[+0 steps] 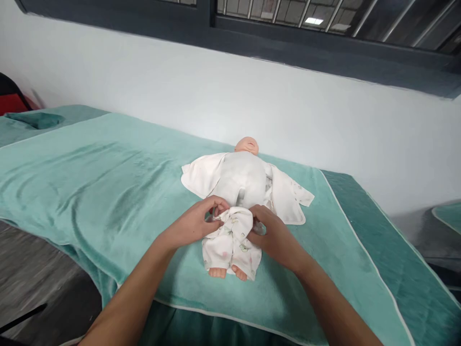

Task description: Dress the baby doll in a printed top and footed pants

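Note:
A baby doll (247,144) lies on its back, head toward the wall and feet toward me. Its white jacket (288,197) is spread open to both sides, and the pale cloth torso shows between the flaps. White printed baby pants (218,252) cover the legs, with the toes poking out at the cuffs. My left hand (200,221) pinches the waistband of the pants on the left side. On the other side my right hand (272,235) has thumb and fingers closed on the waistband edge. The fabric bunches up between the two hands.
A light green blanket (118,192) with a white edge covers the table, over a darker green cloth (389,230). Behind stands a white wall (144,81) below a dark-framed, barred window (306,38). A red and black object (12,101) is at far left.

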`<action>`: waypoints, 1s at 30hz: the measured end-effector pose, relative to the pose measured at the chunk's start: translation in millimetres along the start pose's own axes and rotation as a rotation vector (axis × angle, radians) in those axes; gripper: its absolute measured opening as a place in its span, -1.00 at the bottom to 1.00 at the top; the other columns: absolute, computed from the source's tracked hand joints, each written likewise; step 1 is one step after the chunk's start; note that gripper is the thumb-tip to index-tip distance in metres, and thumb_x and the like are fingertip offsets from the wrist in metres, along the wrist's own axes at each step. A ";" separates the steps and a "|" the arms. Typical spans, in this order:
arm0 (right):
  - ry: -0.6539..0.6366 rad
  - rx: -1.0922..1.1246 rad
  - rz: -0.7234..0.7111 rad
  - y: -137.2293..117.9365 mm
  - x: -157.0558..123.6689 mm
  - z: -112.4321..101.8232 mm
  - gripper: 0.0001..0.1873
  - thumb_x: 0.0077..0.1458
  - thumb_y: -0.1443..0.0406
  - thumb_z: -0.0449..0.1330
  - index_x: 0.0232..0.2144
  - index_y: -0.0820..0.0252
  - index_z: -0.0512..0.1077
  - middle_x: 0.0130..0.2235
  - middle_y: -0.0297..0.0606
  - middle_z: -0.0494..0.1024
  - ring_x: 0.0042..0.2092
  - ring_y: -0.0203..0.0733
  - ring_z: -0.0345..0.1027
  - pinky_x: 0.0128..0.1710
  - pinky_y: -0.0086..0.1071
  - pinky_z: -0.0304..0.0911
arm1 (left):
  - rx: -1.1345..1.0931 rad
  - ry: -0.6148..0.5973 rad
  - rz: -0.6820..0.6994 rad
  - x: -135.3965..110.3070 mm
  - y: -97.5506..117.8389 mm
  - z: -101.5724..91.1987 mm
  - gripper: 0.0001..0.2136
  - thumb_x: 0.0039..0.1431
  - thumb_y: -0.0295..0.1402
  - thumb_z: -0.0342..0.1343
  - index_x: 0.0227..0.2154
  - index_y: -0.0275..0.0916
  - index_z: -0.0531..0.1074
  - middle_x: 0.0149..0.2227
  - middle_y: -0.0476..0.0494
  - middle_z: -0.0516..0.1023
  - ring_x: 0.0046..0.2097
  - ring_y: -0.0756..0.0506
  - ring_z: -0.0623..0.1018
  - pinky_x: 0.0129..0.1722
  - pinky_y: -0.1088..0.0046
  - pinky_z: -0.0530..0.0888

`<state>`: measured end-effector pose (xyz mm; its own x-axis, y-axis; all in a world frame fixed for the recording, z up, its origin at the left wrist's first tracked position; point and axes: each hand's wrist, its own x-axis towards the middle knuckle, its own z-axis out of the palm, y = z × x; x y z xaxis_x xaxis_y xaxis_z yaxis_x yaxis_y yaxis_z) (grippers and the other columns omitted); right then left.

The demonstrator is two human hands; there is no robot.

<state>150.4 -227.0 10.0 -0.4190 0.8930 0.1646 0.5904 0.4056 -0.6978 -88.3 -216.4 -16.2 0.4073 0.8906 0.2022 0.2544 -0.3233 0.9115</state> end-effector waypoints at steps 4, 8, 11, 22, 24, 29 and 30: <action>-0.069 0.113 0.161 -12.2 6.4 -2.4 -0.84 0.02 0.33 0.22 -0.29 0.10 0.34 -0.39 -0.43 0.38 -0.35 -0.27 0.20 -0.36 -0.40 0.16 | 0.312 -0.005 0.112 2.8 9.6 1.2 -0.65 0.03 -0.60 -0.01 -0.12 -0.16 0.41 -0.19 -0.01 0.49 -0.22 -0.03 0.43 -0.20 0.43 0.37; 0.060 0.009 0.112 -6.2 5.2 -6.1 -0.86 -0.02 0.41 0.15 -0.38 0.10 0.30 -0.45 -0.46 0.32 -0.42 -0.31 0.13 -0.43 -0.42 0.06 | 0.623 0.156 0.297 3.3 -1.7 6.3 -0.52 -0.03 -0.67 -0.08 -0.04 -0.18 0.41 -0.26 -0.04 0.47 -0.28 -0.04 0.46 -0.32 0.45 0.34; 0.321 -0.238 0.045 15.0 0.8 -8.8 -0.82 -0.09 0.48 0.09 -0.42 0.11 0.25 -0.37 -0.39 0.34 -0.41 -0.30 0.11 -0.41 -0.39 0.01 | 0.834 0.335 0.362 4.8 -9.2 11.7 -0.53 0.01 -0.66 -0.06 -0.04 -0.17 0.43 -0.26 -0.07 0.46 -0.30 -0.07 0.46 -0.35 0.42 0.33; 0.338 0.243 0.263 75.9 7.4 -5.6 -0.84 0.03 0.23 0.21 -0.32 0.14 0.39 -0.37 -0.34 0.48 -0.31 -0.21 0.33 -0.32 -0.37 0.20 | 0.123 0.123 -0.107 20.7 -16.7 0.0 -0.91 0.03 -0.46 0.05 -0.40 -0.17 0.25 -0.36 0.04 0.34 -0.31 -0.03 0.35 -0.28 0.43 0.32; 0.317 0.273 0.268 73.9 8.5 -11.5 -0.79 0.01 0.17 0.28 -0.34 0.15 0.42 -0.40 -0.35 0.45 -0.34 -0.23 0.27 -0.35 -0.38 0.15 | 0.022 0.024 -0.153 20.0 -14.4 -6.7 -0.88 0.06 -0.38 0.12 -0.41 -0.18 0.26 -0.38 0.05 0.30 -0.32 -0.02 0.31 -0.30 0.44 0.29; 0.200 0.272 0.208 60.9 16.5 -26.0 -0.63 0.09 0.00 0.26 -0.47 0.17 0.44 -0.47 -0.35 0.36 -0.39 -0.26 0.15 -0.40 -0.37 0.08 | 0.017 -0.159 -0.056 24.0 1.8 -16.2 -0.74 0.09 -0.13 0.24 -0.38 -0.20 0.37 -0.29 -0.02 0.37 -0.23 -0.07 0.37 -0.21 0.40 0.35; 0.194 0.255 0.187 58.4 19.1 -26.9 -0.63 0.12 0.00 0.24 -0.49 0.17 0.43 -0.47 -0.35 0.36 -0.39 -0.26 0.15 -0.40 -0.37 0.08 | 0.053 -0.179 -0.037 25.7 6.0 -16.2 -0.74 0.11 -0.12 0.24 -0.38 -0.19 0.39 -0.27 -0.03 0.37 -0.22 -0.08 0.38 -0.19 0.40 0.35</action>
<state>195.5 -181.0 -8.9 -0.1666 0.9775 0.1297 0.4430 0.1917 -0.8758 -90.5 -190.3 0.2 0.5454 0.8324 0.0977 0.3159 -0.3121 0.8960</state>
